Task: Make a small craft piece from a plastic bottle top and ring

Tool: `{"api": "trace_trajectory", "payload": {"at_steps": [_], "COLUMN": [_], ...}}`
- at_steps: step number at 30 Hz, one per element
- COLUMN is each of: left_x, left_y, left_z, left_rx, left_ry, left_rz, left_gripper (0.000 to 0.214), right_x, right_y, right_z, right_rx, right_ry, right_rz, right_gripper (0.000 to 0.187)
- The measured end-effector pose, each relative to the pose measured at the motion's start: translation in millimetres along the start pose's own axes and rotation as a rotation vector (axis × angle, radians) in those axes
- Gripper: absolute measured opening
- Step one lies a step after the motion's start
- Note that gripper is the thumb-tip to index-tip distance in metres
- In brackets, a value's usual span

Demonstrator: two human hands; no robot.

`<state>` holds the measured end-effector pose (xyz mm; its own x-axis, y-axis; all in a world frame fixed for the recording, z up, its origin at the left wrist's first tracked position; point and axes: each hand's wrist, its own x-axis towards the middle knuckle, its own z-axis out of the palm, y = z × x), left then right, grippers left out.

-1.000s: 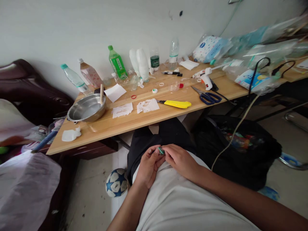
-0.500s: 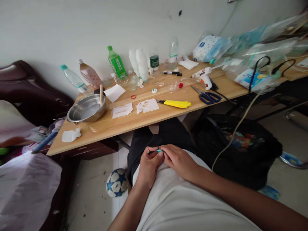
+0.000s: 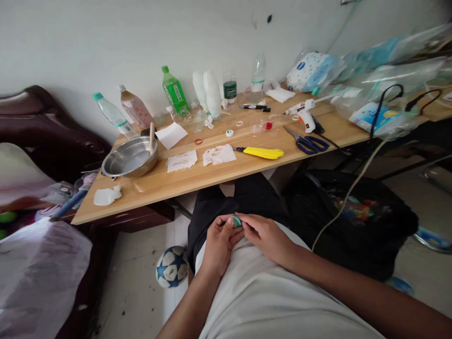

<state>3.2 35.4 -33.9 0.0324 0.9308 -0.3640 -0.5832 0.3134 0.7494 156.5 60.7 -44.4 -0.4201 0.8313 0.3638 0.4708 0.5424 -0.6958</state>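
Over my lap, a small teal bottle cap is pinched between the thumb and fingers of my left hand. My right hand meets it from the other side, its fingertips closed at the cap's right edge. Part of the cap is hidden by the fingers. In front of my hands, on the wooden table, lie a yellow utility knife and dark blue scissors. Two torn pieces of white paper lie left of the knife.
A steel bowl with a wooden handle in it stands at the table's left. Bottles, including a green bottle, line the wall. A white glue gun lies at the right. A black bag and a football are on the floor.
The teal cap has turned, so more of its face shows between my fingers. My right fingertips have shifted slightly right. The view has moved a little.
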Motion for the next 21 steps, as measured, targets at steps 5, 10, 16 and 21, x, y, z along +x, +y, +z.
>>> {"api": "trace_trajectory", "payload": {"at_steps": [5,10,16,21], "left_x": [-1.0,-0.8,3.0,0.4], "left_y": [0.1,-4.0,-8.6,-8.7], "left_z": [0.7,-2.3,-5.4,-3.6], "left_rx": [0.005,0.024,0.049,0.106], "left_ry": [-0.007,-0.010,0.041,0.049], "left_rz": [0.021,0.053,0.100,0.121], "left_gripper": [0.033,0.041,0.038,0.033], "right_x": [1.3,1.5,4.4,9.7], "right_y": [1.7,2.0,-3.3,-2.8], "right_z": [-0.6,-0.1,1.4,4.1], "right_rx": [0.009,-0.023,-0.062,-0.068], "right_ry": [0.000,-0.007,-0.006,-0.011], "right_rz": [-0.007,-0.062,-0.136,-0.152], "right_gripper": [0.030,0.033,0.033,0.033]}}
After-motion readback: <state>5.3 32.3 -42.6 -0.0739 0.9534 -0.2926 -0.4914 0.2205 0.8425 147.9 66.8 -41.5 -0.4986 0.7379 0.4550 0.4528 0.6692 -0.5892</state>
